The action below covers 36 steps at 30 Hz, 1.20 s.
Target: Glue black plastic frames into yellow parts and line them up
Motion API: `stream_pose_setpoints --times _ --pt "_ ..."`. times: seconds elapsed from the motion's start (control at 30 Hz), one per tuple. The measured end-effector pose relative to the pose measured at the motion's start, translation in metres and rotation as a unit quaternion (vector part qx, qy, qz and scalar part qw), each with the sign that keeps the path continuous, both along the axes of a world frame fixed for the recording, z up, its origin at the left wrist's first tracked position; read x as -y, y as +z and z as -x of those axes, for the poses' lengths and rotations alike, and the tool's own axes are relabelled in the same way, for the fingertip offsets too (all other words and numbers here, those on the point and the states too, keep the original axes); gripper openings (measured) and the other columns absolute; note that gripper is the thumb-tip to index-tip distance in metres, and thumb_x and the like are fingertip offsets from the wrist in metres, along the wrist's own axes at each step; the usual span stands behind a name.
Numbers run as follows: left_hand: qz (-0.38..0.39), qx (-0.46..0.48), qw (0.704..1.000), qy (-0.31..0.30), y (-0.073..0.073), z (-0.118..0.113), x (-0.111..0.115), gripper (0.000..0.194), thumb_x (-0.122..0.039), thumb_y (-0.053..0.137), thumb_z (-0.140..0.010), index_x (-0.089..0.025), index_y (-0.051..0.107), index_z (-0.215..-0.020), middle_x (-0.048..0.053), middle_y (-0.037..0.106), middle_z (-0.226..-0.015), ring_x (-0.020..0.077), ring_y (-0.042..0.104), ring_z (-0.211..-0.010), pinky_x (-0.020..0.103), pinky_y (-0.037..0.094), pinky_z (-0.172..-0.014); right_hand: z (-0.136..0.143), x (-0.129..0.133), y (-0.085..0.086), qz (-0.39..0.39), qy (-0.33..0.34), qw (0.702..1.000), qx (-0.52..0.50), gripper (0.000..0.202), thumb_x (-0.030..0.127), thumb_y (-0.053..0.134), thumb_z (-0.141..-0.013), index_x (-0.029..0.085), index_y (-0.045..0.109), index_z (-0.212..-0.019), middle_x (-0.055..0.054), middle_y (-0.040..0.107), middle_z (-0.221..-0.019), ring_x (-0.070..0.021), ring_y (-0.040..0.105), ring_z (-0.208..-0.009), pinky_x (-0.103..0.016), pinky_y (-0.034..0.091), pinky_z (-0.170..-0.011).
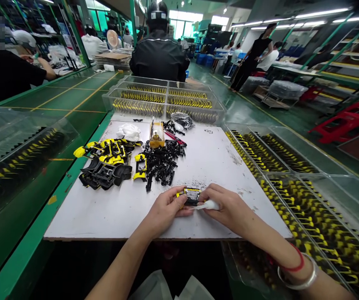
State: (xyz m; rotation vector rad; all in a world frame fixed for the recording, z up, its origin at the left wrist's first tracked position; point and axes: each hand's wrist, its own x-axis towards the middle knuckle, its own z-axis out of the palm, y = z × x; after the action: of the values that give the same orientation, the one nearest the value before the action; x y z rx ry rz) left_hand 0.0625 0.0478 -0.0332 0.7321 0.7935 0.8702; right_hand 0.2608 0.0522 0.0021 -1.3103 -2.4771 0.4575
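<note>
My left hand [170, 204] is closed on a yellow-and-black plastic frame [192, 195], held low over the front of the white board [120, 216]. In my right hand [226, 204] is a small white squeeze bottle [211, 204]; its thin nozzle points left at the frame's lower edge. The right fingertips also reach the frame's right side. Beyond my hands lie a heap of small black plastic parts [163, 162] and one loose yellow-and-black frame [140, 166]. Further left are piled yellow-and-black frames [112, 150] and black curved parts [104, 173].
A yellow box [157, 135], crumpled white tissue [129, 131] and a black plastic bag [182, 120] stand at the board's back. Clear trays of yellow-black parts flank it: back tray [167, 98], right tray [288, 175], left tray [20, 158]. A person in black [159, 54] sits ahead.
</note>
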Motion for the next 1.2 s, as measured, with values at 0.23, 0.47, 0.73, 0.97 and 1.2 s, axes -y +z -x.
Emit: stream_pose_setpoints --times 0.23,0.47,0.73,0.97,1.2 --pt "0.008 -0.011 1.000 -0.004 0.002 0.001 0.000 0.038 -0.025 0.056 -0.089 -0.012 0.054 -0.125 0.011 0.065 -0.106 0.0176 0.069 -0.082 0.033 0.057 -0.083 -0.002 -0.010 0.002 0.018 -0.009 1.000 -0.001 0.007 0.014 0.058 -0.079 0.020 0.059 -0.081 -0.001 0.061 -0.080 -0.0146 0.058 -0.071 -0.025 0.043 -0.065" --pt "0.018 0.020 1.000 -0.015 0.000 0.001 -0.002 0.039 -0.028 0.060 -0.087 -0.013 0.056 -0.123 0.012 0.066 -0.110 0.0167 0.069 -0.081 0.031 0.057 -0.083 -0.001 0.004 -0.002 -0.053 0.024 0.997 0.060 0.023 0.004 0.057 -0.072 0.020 0.054 -0.088 -0.002 0.056 -0.085 -0.0171 0.057 -0.076 -0.026 0.043 -0.066" --pt "0.019 0.009 1.000 -0.005 -0.001 -0.001 -0.001 0.045 -0.022 0.070 -0.079 -0.011 0.055 -0.120 0.010 0.069 -0.097 0.0156 0.070 -0.078 0.027 0.057 -0.080 -0.001 0.009 -0.010 -0.080 0.035 0.995 0.040 0.014 0.007 0.054 -0.079 0.019 0.055 -0.085 -0.003 0.056 -0.081 -0.0172 0.056 -0.073 -0.027 0.043 -0.064" --pt "0.010 -0.005 1.000 0.005 -0.003 0.001 -0.001 0.047 -0.023 0.071 -0.077 -0.011 0.054 -0.120 0.010 0.070 -0.097 0.0122 0.068 -0.073 0.024 0.058 -0.074 -0.009 0.005 -0.004 0.061 -0.148 0.976 -0.149 0.024 0.035 0.058 -0.085 0.022 0.057 -0.105 -0.004 0.060 -0.094 -0.0175 0.059 -0.084 -0.029 0.047 -0.075" --pt "-0.001 -0.010 1.000 -0.007 -0.004 0.003 0.001 0.049 -0.023 0.071 -0.078 -0.011 0.052 -0.122 0.010 0.069 -0.099 0.0123 0.068 -0.074 0.023 0.058 -0.074 0.003 0.012 -0.007 0.332 -0.213 0.883 -0.253 0.035 0.045 0.056 -0.083 0.018 0.054 -0.105 0.001 0.061 -0.072 -0.0102 0.050 -0.051 -0.022 0.042 -0.048"
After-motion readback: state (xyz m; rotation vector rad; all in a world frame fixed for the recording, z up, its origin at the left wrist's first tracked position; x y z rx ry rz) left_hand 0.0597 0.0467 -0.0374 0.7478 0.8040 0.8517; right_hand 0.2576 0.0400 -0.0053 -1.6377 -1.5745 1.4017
